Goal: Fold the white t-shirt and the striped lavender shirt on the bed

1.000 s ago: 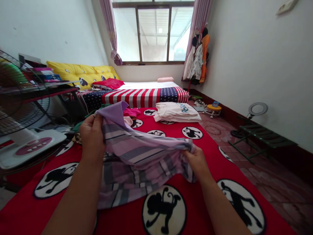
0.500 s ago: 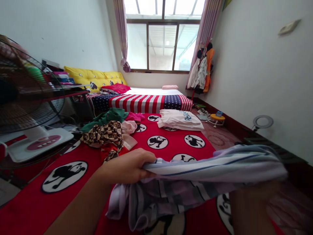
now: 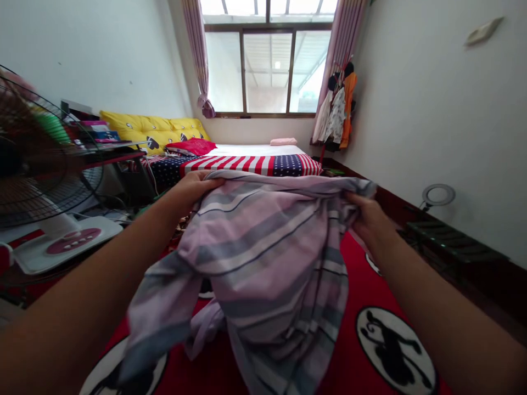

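Observation:
A striped shirt [image 3: 263, 247] in pink, grey and white with thin dark lines hangs spread out in front of me. At its upper left corner my left hand [image 3: 197, 186] is closed on the edge. My right hand [image 3: 366, 214] grips the upper right side, where the fabric bunches. What looks like a sleeve dangles at the lower left, a little blurred. Beneath lies a red cover [image 3: 366, 285] with black monkey figures in white circles. The shirt hides the folded white garment, and my left arm with the shirt covers most of the clothes pile.
On the left a fan [image 3: 45, 159] stands beside a cluttered desk [image 3: 119, 156]. Ahead is a bed [image 3: 247, 163] with a striped flag-pattern cover, under a window. Clothes hang on a rack [image 3: 337, 115] at the far right corner. A ring light [image 3: 438, 195] stands along the right wall.
Both hands have risen and moved forward, lifting the shirt. It was stretched sideways in a low bunch and now hangs open between my hands, blocking the view of the folded white garment.

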A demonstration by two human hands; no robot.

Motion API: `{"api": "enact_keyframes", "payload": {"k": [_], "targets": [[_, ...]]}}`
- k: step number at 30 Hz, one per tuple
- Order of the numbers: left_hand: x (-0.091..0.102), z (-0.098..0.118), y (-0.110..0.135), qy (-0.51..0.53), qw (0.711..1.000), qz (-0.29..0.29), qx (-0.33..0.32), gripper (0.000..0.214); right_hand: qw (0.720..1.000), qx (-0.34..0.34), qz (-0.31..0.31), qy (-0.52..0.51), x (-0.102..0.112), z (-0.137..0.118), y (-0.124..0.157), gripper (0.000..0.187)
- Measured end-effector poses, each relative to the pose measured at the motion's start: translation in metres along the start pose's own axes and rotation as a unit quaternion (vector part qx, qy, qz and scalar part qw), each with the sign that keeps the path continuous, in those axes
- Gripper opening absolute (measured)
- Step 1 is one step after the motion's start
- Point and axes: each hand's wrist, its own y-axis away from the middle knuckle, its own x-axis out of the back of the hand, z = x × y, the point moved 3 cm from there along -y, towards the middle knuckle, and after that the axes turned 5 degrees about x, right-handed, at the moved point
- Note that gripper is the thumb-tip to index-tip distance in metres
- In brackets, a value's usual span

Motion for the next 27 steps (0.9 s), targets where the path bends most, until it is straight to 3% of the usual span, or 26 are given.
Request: {"api": "enact_keyframes", "payload": {"k": [2, 4, 6, 8, 10, 11, 13, 15, 17, 20, 24, 27], "targets": [[-0.001, -0.022, -0.010, -0.086, 0.994, 0.071, -0.016, 0.041, 0.991, -0.043, -0.019, 0.122, 0.001, 0.020, 0.008, 0.043], [0.000, -0.051, -0.001, -0.126, 0.988, 0.081, -0.023, 0.044, 0.964, -0.012, -0.024, 0.265, 0.016, 0.033, 0.033, 0.055], [0.000, -0.075, 0.023, -0.187, 0.979, 0.034, -0.076, 0.038, 0.926, 0.036, -0.130, 0.354, 0.031, 0.038, 0.075, 0.048], [0.000, -0.090, 0.055, -0.223, 0.966, -0.024, -0.128, 0.031, 0.878, 0.047, -0.286, 0.381, 0.039, 0.035, 0.129, 0.032], [-0.002, -0.095, 0.085, -0.242, 0.953, -0.094, -0.156, 0.027, 0.813, 0.051, -0.430, 0.390, 0.041, 0.027, 0.182, 0.026], [-0.004, -0.096, 0.098, -0.249, 0.946, -0.132, -0.162, 0.025, 0.773, 0.063, -0.483, 0.406, 0.040, 0.022, 0.204, 0.036], [-0.010, -0.094, 0.121, -0.259, 0.931, -0.203, -0.159, 0.022, 0.700, 0.105, -0.562, 0.427, 0.033, 0.016, 0.237, 0.051], [-0.020, -0.091, 0.138, -0.262, 0.918, -0.258, -0.147, 0.021, 0.663, 0.144, -0.581, 0.449, 0.024, 0.017, 0.253, 0.054], [-0.033, -0.089, 0.153, -0.259, 0.907, -0.299, -0.146, 0.025, 0.667, 0.163, -0.562, 0.462, 0.016, 0.023, 0.256, 0.038], [-0.053, -0.086, 0.171, -0.260, 0.890, -0.330, -0.180, 0.043, 0.712, 0.159, -0.530, 0.432, 0.007, 0.028, 0.249, 0.024], [-0.067, -0.091, 0.180, -0.288, 0.870, -0.337, -0.215, 0.066, 0.807, 0.070, -0.480, 0.336, 0.014, 0.013, 0.235, 0.022], [-0.067, -0.096, 0.182, -0.293, 0.876, -0.324, -0.203, 0.078, 0.889, 0.015, -0.368, 0.272, 0.033, -0.013, 0.221, 0.021]]}}
